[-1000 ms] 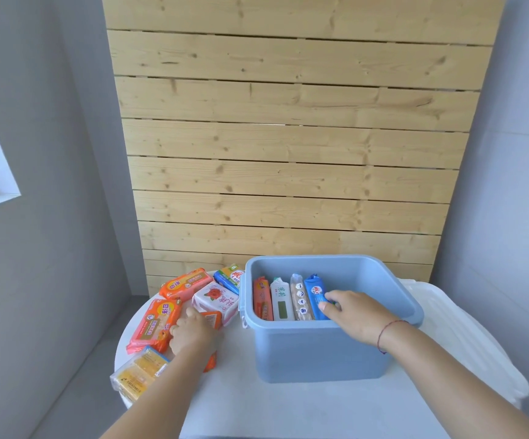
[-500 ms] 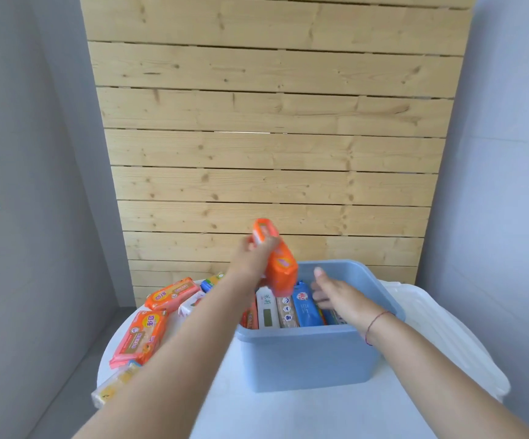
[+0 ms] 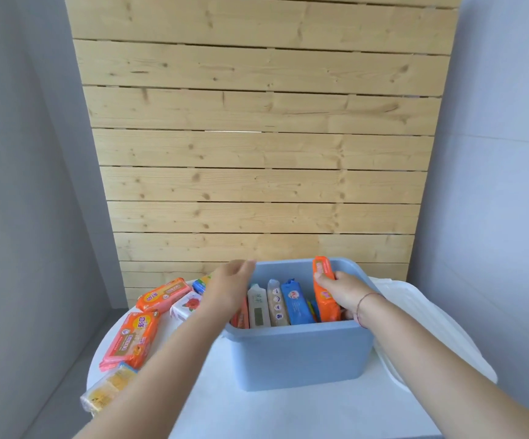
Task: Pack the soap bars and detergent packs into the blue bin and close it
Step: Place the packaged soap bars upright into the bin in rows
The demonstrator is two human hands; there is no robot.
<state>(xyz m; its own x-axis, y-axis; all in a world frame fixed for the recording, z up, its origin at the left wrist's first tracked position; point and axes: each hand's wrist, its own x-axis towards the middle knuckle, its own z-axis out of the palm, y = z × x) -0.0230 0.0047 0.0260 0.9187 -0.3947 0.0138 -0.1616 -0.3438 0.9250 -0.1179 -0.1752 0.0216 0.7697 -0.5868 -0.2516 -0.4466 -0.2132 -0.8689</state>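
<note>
The blue bin stands open on the white round table. Several packs stand upright inside it, among them a white one and a blue one. My right hand grips an orange soap pack held upright at the bin's right end, its lower part inside. My left hand hovers empty over the bin's left rim, fingers spread. Left of the bin lie orange packs, a white pack with a red flower and a yellow pack.
A translucent white lid lies on the table to the right of the bin, partly under my right forearm. A wooden slat wall stands right behind the table. Grey walls close in on both sides.
The orange pack passed from my left hand to my right hand and went down into the right end of the bin. My left hand moved back left, empty.
</note>
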